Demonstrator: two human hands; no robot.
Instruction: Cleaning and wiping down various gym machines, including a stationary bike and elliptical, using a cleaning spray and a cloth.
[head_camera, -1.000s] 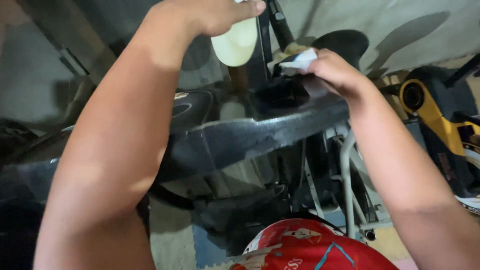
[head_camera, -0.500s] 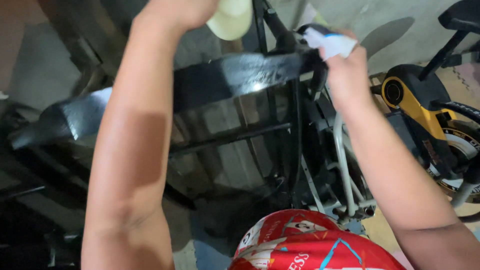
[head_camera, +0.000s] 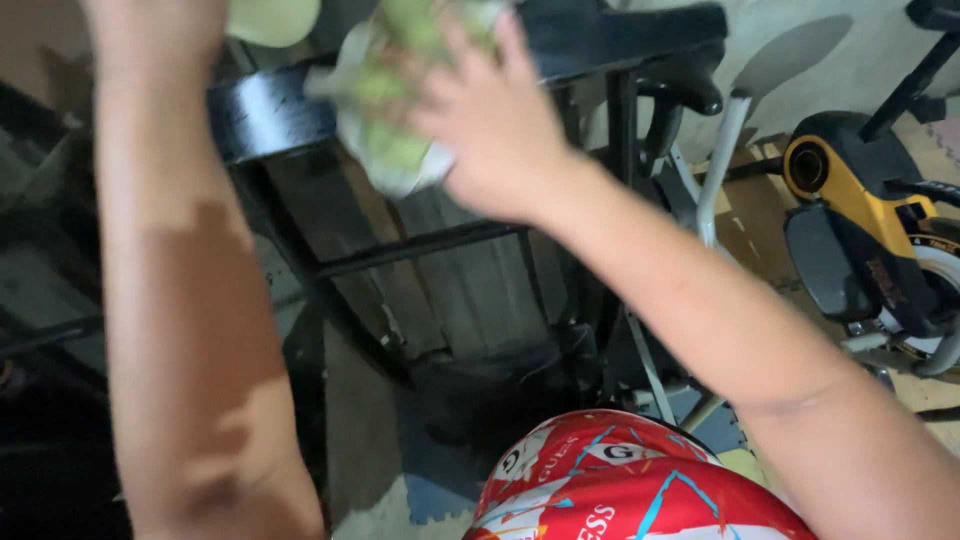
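Since half a second ago, the right hand (head_camera: 495, 125) has swung leftward with its cloth (head_camera: 390, 110) and now lies over the black bar (head_camera: 280, 115) of the exercise machine, where earlier it worked at the bar's right end. Its fingers are spread and pressed flat on the bunched white-green cloth, palm down, the forearm reaching in from the lower right. For a good wipe, the pressure is best kept even along the bar and the cloth kept folded under the palm. The left hand (head_camera: 160, 15) is raised at the top edge, mostly cut off; it seems to grip a pale rounded object (head_camera: 272, 18), perhaps a bottle, though the view is too cropped to tell. A yellow exercise bike (head_camera: 860, 190) stands at the far right.
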